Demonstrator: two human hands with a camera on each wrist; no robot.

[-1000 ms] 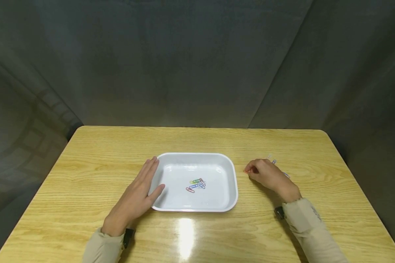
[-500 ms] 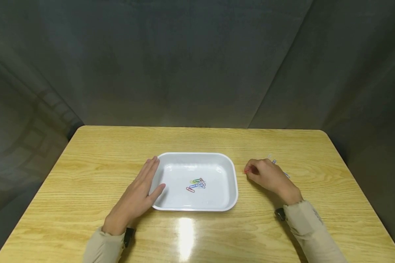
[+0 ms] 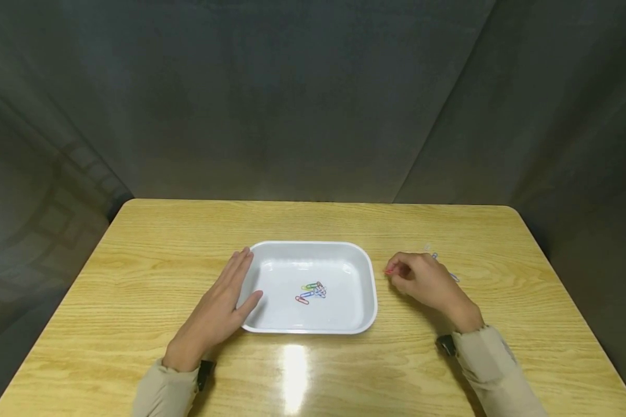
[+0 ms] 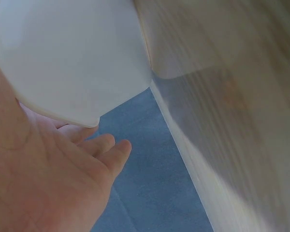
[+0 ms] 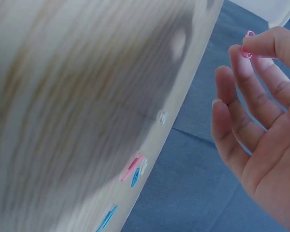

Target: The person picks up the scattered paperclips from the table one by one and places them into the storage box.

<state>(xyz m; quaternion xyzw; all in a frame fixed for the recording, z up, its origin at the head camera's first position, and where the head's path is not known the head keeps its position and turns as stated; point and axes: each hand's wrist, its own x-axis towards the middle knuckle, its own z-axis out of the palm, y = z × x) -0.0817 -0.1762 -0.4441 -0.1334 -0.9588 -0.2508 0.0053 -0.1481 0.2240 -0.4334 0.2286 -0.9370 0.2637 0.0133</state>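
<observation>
A red paper clip (image 3: 388, 271) is pinched between the thumb and fingertips of my right hand (image 3: 422, 281), just right of the white tray (image 3: 313, 331). The right wrist view shows that clip (image 5: 250, 33) as pink, jutting past the thumb tip, with the other fingers loosely bent. My left hand (image 3: 216, 310) lies along the tray's left side, fingers straight and touching the rim, thumb reaching over the inside. Seen from the left wrist, the fingers (image 4: 117, 157) sit under the tray's edge (image 4: 63, 113). Several coloured paper clips (image 3: 306, 295) lie bunched in the tray, a red clip (image 3: 302, 300) nearest me.
Behind the right hand, a blue clip (image 3: 454, 277), another blue clip (image 3: 435, 255) and a whitish clip (image 3: 427, 247) lie on the wooden table (image 3: 188, 231). The right wrist view adds a pink clip (image 5: 132, 166) there. A dark cloth (image 3: 313, 116) hangs beyond the table's far edge.
My right wrist has shifted slightly to the right and towards me, and the red paper clip has turned a little in the fingertips. The left hand and the tray stay in place.
</observation>
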